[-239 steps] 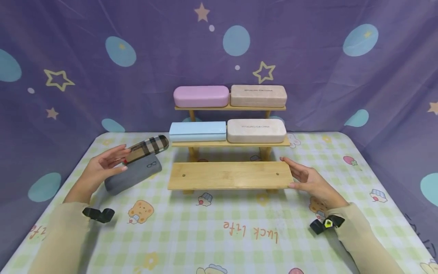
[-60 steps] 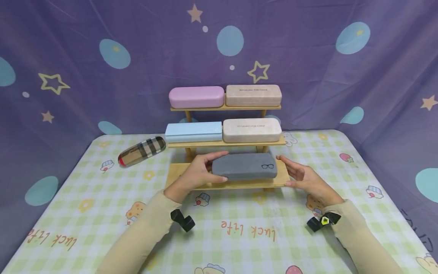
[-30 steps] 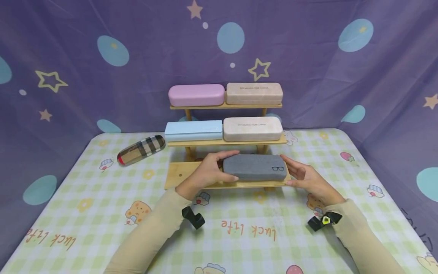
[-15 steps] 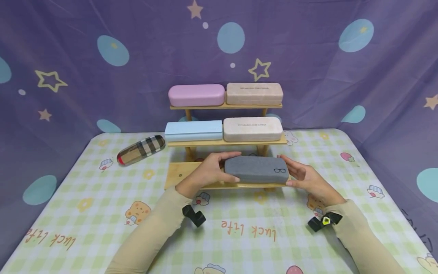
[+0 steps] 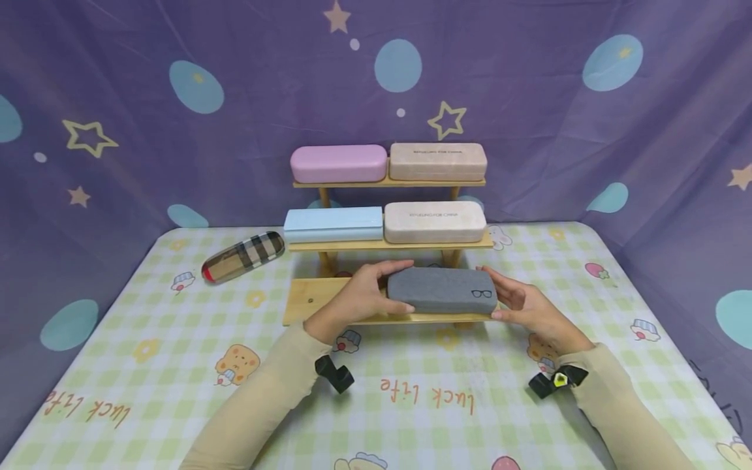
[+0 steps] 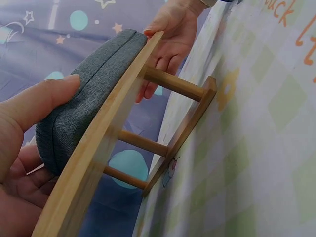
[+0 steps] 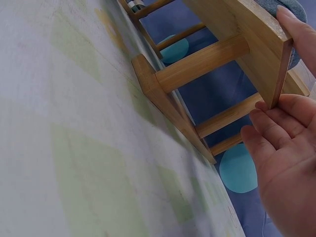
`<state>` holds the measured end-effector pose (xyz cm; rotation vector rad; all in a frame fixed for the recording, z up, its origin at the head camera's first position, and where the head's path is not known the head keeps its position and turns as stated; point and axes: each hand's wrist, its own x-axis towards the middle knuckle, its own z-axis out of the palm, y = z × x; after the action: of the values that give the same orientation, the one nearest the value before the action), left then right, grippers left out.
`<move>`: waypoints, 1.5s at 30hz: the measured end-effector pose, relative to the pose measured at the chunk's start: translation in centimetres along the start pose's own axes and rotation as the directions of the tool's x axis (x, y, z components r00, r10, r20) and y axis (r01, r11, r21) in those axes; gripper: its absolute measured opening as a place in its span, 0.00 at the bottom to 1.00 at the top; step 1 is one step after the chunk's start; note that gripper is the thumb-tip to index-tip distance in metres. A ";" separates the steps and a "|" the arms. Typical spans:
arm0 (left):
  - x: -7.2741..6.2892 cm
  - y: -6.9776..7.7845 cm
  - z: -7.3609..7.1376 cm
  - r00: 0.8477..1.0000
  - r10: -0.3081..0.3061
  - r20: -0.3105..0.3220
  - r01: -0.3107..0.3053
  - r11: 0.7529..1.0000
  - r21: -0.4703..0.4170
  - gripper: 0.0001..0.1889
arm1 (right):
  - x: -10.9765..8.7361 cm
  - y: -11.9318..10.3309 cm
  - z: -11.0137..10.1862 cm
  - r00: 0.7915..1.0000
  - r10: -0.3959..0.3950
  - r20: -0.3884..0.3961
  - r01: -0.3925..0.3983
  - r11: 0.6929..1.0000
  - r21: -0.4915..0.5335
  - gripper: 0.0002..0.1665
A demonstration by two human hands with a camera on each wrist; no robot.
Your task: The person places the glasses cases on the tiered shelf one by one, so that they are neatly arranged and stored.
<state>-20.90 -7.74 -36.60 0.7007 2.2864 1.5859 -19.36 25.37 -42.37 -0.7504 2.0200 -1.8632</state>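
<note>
In the head view a grey glasses case (image 5: 440, 290) with a small glasses print lies along the right half of the lowest tier of a wooden display stand (image 5: 302, 303). My left hand (image 5: 367, 297) grips the case's left end, with the thumb at the front and fingers behind. The left wrist view shows that thumb on the grey fabric of the case (image 6: 94, 94), which rests on the plank. At the tier's right end, my right hand (image 5: 523, 303) holds the plank between thumb and fingertips. In the right wrist view its thumb also lies right beside the case.
Higher tiers carry a pink case (image 5: 339, 164), a beige case (image 5: 438, 162), a light blue case (image 5: 333, 224) and a cream case (image 5: 435, 222). A plaid case (image 5: 243, 258) lies on the checked tablecloth (image 5: 194, 391) at left. A purple curtain (image 5: 264, 78) hangs behind.
My left hand has brought the grey case from the tablecloth at left onto the lowest tier and slid it rightward to its end. My right hand has stayed at the plank's end.
</note>
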 end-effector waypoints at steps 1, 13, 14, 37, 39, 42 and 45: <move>0.0 0.0 0.0 1.000 0.002 0.001 -0.002 1.000 0.007 0.41 | 0.0 0.0 0.0 1.000 -0.004 0.001 0.004 1.000 -0.006 0.44; -0.5 -0.1 -0.5 0.999 0.038 0.019 -0.037 0.998 -0.053 0.40 | -0.1 -0.5 0.2 0.998 0.054 -0.017 -0.054 0.998 -0.038 0.44; -0.5 -0.2 -0.5 0.999 0.045 0.018 -0.044 0.997 -0.066 0.40 | -0.2 -0.6 0.3 0.998 0.059 -0.018 -0.060 0.998 -0.035 0.44; -5.9 -0.4 -9.1 0.963 0.237 -0.131 -0.244 0.969 -0.038 0.38 | -0.3 -0.4 0.3 0.998 0.054 -0.020 -0.055 0.997 -0.049 0.44; -6.5 -0.7 -10.2 0.950 0.278 -0.142 -0.288 0.956 -0.053 0.37 | -0.2 -0.4 0.3 0.998 0.058 -0.024 -0.059 0.997 -0.057 0.44; -7.3 -1.2 -11.8 0.930 0.339 -0.146 -0.354 0.931 -0.093 0.36 | -0.2 -0.4 0.2 0.998 0.064 -0.029 -0.066 0.996 -0.066 0.43; -8.2 -1.7 -13.4 0.913 0.376 -0.156 -0.395 0.910 -0.123 0.35 | -0.2 -0.3 0.2 0.997 0.074 -0.030 -0.076 0.995 -0.072 0.43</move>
<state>-20.77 -23.28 -33.69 1.0939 2.1765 2.0109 -19.02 25.28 -42.11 -0.6619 2.1137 -1.7762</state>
